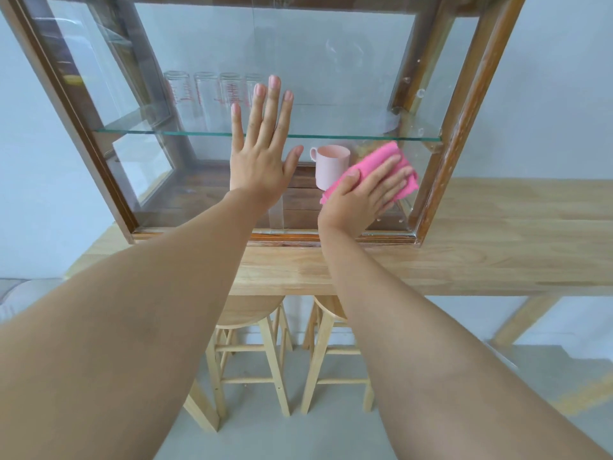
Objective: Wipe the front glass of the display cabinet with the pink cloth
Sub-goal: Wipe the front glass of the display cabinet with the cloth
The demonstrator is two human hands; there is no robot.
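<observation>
A wood-framed display cabinet (464, 104) with a glass front (331, 61) stands on a light wooden table. My left hand (262, 151) lies flat on the middle of the glass, fingers spread and pointing up, holding nothing. My right hand (365, 194) presses a folded pink cloth (381, 157) against the lower right part of the glass, near the right frame post. Droplets and smears show on the glass at the right side.
Inside the cabinet, several clear glasses (205, 94) stand on a glass shelf (166, 132), and a pale pink mug (331, 167) sits below it. The table (497, 247) stretches to the right. Two wooden stools (252, 343) stand under the table's front edge.
</observation>
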